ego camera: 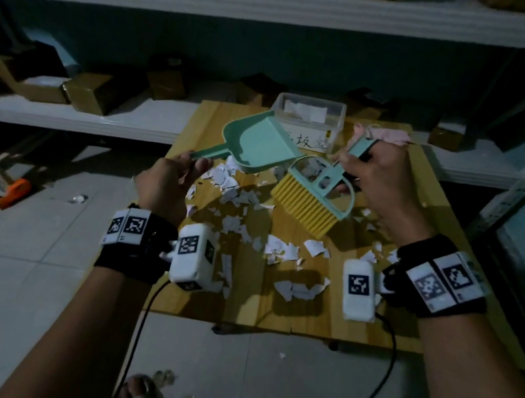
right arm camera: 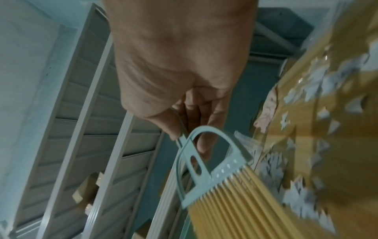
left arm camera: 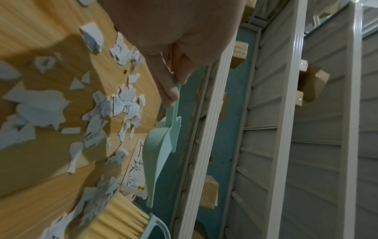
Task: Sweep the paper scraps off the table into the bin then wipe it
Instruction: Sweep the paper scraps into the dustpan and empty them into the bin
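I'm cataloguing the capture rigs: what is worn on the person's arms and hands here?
Both forearms are bare, with no sleeves or gloves. The left wrist wears a black strap carrying white panels printed with black square markers, plus a white box with similar markers and a black cable running back. The right wrist matches: black strap, marker panels, white box, black cable.

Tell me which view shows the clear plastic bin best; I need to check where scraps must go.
The head view: the clear plastic bin appears whole at the wooden table's far edge, behind the mint-green plastic dustpan. The left wrist view shows only its handwritten label, partly behind the dustpan. The right wrist view doesn't clearly show it.
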Demonstrator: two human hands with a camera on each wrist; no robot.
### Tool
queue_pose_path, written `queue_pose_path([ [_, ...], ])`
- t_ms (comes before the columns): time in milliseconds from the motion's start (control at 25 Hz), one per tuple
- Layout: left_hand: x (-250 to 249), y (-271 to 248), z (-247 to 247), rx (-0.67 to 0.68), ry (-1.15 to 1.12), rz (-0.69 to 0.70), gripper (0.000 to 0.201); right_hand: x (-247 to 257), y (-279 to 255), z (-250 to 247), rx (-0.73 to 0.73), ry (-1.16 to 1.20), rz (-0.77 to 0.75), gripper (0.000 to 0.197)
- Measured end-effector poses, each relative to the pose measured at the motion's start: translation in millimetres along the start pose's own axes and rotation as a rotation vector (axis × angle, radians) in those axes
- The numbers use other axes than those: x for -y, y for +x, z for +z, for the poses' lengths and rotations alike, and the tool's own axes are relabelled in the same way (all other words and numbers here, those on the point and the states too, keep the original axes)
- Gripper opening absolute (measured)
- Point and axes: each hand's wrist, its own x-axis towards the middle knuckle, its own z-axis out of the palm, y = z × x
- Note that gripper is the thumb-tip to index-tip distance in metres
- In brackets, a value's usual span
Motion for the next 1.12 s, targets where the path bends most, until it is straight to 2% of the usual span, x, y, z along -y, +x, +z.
queue_pose_path([
  [120, -1.8, -0.1, -6.6, -0.018, 0.025, -0.027, 0.045, 2.4, -8.2, 12.0, 0.251, 0.021, 0.01, 0.009],
  [200, -2.5, 0.1, -8.8, -0.022, 0.03, -0.03, 0.044, 2.1, -15.6, 22.3, 0.366, -0.019, 0.003, 0.01],
  [360, -6.5, -10.5, -0.7, -0.009, 0.034, -0.046, 0.044, -4.9, -23.2, 40.5, 0.394, -0.208, -0.086, 0.003],
  [480, -12.8, -20.8, 6.9, -0.002, -0.004, -0.067, 0.041, -12.4, -16.3, 38.5, 0.277, -0.299, -0.084, 0.004],
  [600, -20.7, -24.3, 12.0, -0.029, -0.103, -0.168, 0.028, -20.0, -5.7, 21.9, 0.113, -0.389, -0.05, 0.01],
  [760, -25.3, -27.4, 13.7, -0.045, -0.03, -0.196, 0.021, -23.2, 0.3, 1.8, -0.073, -0.483, 0.004, 0.008],
  [920, -23.5, -27.4, 12.1, 0.042, 0.028, -0.172, 0.025, -18.8, 1.3, -21.3, -0.252, -0.39, 0.058, 0.003],
  [1000, -20.3, -25.5, 12.8, 0.066, 0.023, -0.17, 0.035, -15.7, 1.3, -33.8, -0.345, -0.398, 0.016, 0.012],
  [1120, -23.8, -23.9, 12.6, 0.053, 0.084, -0.192, 0.021, -15.8, 3.1, -45.1, -0.431, -0.558, -0.046, 0.017],
])
